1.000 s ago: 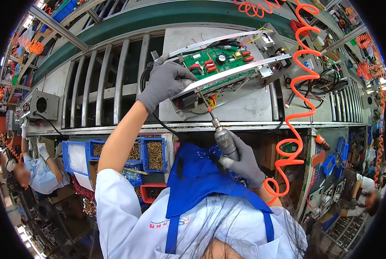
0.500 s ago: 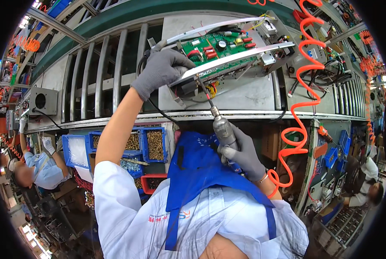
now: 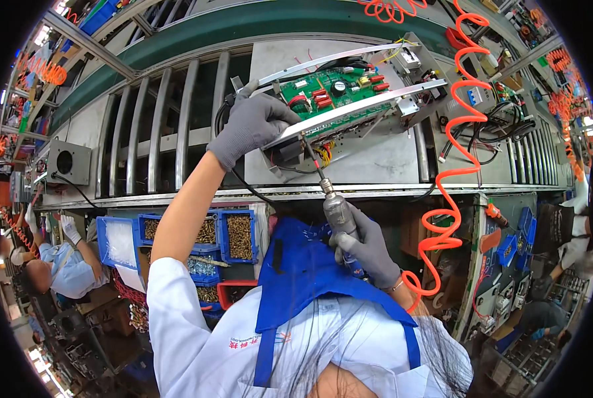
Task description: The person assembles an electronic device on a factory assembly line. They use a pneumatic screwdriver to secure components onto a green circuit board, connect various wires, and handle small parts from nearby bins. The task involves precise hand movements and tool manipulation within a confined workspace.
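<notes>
My left hand (image 3: 256, 126), in a grey glove, is closed on the left end of a metal chassis (image 3: 349, 107) with pale side rails. Inside the chassis lies a green circuit board (image 3: 346, 89) with red, black and white parts. In my gloved right hand (image 3: 370, 251) I grip a grey air screwdriver (image 3: 339, 213), tilted up and to the left. Its long bit (image 3: 313, 158) reaches the near side of the chassis, just below the rail by my left fingers. Whether a screw sits at the tip is too small to tell.
A metal plate (image 3: 382, 158) on the roller conveyor (image 3: 155, 129) bears the chassis. Blue bins (image 3: 238, 237) of brass-coloured fasteners stand at the near left. An orange coiled hose (image 3: 457, 174) hangs at the right. Wired units (image 3: 472, 106) sit beyond it. A co-worker (image 3: 71, 262) is at far left.
The whole view has shifted slightly, so the bench sits lower in the picture. Both hands keep their holds, and the bit stays at the same spot on the chassis.
</notes>
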`<move>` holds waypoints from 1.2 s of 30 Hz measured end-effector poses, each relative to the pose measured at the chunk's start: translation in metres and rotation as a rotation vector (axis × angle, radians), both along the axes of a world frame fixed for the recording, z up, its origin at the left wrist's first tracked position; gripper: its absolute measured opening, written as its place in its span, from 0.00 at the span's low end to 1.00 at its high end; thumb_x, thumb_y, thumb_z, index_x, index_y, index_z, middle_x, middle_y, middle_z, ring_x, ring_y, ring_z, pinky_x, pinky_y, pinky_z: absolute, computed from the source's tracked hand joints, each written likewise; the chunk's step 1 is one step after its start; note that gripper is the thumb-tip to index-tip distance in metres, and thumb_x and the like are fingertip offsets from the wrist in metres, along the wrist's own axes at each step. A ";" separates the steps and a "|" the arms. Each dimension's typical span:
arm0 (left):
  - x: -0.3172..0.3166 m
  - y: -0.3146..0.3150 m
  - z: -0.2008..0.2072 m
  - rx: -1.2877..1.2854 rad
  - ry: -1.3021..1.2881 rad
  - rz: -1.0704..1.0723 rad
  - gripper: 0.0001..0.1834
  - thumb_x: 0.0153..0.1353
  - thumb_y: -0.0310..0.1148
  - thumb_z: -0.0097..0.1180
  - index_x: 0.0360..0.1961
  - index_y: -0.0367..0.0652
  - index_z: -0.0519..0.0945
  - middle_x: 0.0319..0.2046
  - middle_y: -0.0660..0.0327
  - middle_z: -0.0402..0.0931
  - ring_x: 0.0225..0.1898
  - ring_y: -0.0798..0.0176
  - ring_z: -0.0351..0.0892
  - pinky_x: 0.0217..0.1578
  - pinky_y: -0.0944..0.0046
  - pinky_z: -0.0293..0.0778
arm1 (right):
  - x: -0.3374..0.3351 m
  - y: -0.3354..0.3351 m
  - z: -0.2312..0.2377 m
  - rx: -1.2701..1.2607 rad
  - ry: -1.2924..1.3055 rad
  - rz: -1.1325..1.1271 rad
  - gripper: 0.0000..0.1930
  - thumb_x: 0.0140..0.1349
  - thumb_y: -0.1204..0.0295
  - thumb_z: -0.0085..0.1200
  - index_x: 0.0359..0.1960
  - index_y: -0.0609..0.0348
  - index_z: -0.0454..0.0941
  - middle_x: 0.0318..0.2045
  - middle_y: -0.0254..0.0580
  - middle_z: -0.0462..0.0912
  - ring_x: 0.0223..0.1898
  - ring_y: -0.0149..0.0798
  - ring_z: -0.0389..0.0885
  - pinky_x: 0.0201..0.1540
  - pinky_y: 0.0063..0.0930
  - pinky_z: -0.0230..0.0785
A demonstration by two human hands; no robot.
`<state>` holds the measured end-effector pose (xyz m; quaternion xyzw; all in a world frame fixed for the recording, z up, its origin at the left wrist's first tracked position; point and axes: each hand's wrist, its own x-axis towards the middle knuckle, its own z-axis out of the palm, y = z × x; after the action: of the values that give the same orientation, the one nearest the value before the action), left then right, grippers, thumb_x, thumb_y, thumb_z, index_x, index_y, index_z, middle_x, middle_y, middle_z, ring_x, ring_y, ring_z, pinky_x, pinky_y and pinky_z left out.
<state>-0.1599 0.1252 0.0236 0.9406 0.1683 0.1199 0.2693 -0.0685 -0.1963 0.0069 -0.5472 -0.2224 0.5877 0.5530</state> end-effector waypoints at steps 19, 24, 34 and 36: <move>0.004 -0.029 -0.005 -0.269 -0.395 0.159 0.11 0.55 0.26 0.59 0.39 0.40 0.87 0.41 0.58 0.84 0.51 0.59 0.79 0.61 0.58 0.68 | 0.127 -0.103 -0.005 -0.345 -0.003 -0.266 0.24 0.60 0.64 0.61 0.57 0.58 0.72 0.32 0.40 0.81 0.22 0.31 0.80 0.22 0.26 0.75; -0.045 0.004 -0.108 -0.224 -0.874 0.784 0.25 0.75 0.40 0.41 0.65 0.32 0.68 0.63 0.53 0.71 0.62 0.59 0.73 0.66 0.61 0.67 | 0.264 -0.151 -0.080 -0.393 0.113 -0.809 0.15 0.64 0.58 0.56 0.42 0.56 0.74 0.25 0.40 0.78 0.18 0.34 0.77 0.18 0.28 0.72; -0.129 -0.081 -0.295 -0.831 -1.135 1.156 0.17 0.69 0.41 0.52 0.50 0.39 0.79 0.39 0.59 0.82 0.39 0.66 0.81 0.40 0.65 0.78 | 0.582 -0.163 -0.285 -0.441 -0.134 -0.981 0.17 0.66 0.58 0.56 0.45 0.59 0.76 0.34 0.42 0.83 0.28 0.45 0.83 0.29 0.41 0.80; -0.030 -0.122 -0.220 -0.679 -0.772 1.256 0.18 0.70 0.34 0.50 0.54 0.35 0.77 0.47 0.56 0.78 0.46 0.67 0.78 0.46 0.64 0.76 | 0.591 -0.208 -0.287 -0.632 -0.266 -1.056 0.16 0.65 0.60 0.57 0.44 0.60 0.76 0.38 0.44 0.84 0.31 0.46 0.85 0.32 0.43 0.82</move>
<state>-0.1897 0.0034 -0.1967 0.4301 0.5873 0.5069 0.4617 0.5221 -0.4043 -0.2796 -0.7886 0.1952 0.1997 0.5478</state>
